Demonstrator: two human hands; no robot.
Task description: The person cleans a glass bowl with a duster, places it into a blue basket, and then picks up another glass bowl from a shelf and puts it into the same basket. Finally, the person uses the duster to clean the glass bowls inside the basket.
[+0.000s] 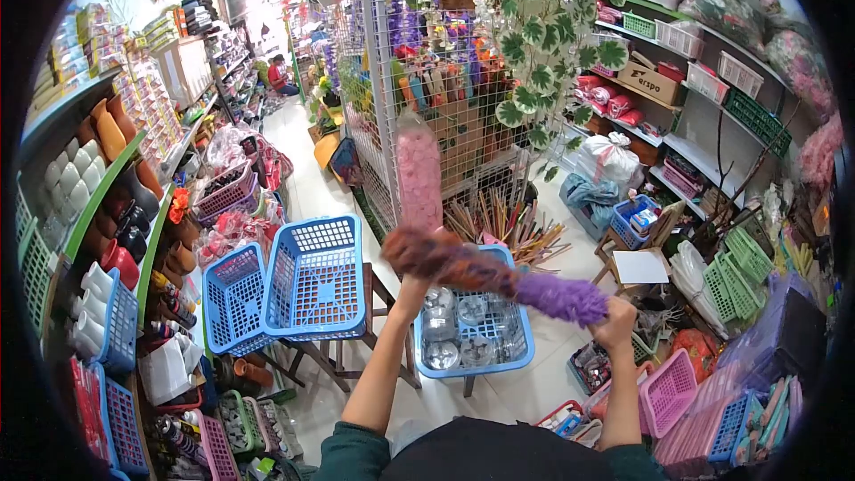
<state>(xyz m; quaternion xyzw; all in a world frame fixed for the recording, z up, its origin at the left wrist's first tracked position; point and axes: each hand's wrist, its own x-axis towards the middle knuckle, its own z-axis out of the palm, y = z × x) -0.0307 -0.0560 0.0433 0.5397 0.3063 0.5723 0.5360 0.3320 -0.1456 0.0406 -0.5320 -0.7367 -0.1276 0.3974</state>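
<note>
A long plastic-wrapped bundle [472, 267], brown-orange on the left and purple on the right, is stretched in front of me, blurred by motion. My right hand [614, 325] is closed round its purple end. My left hand [419, 281] is at the brown end, its fingers mostly hidden behind the bundle. A clear bag of pink pieces [419, 169] rises upright just above my left hand; whether that hand holds it is unclear. Below the bundle, a blue basket [529, 349] contains several clear glass-like containers [441, 325].
Two blue baskets [316, 227] rest on stools at the left. A wire grid [427, 62] with hanging leaves [534, 44] stands ahead. Loaded shelves [89, 205] line both sides. A pink basket [668, 392] lies at right. A person [280, 77] is far down the aisle.
</note>
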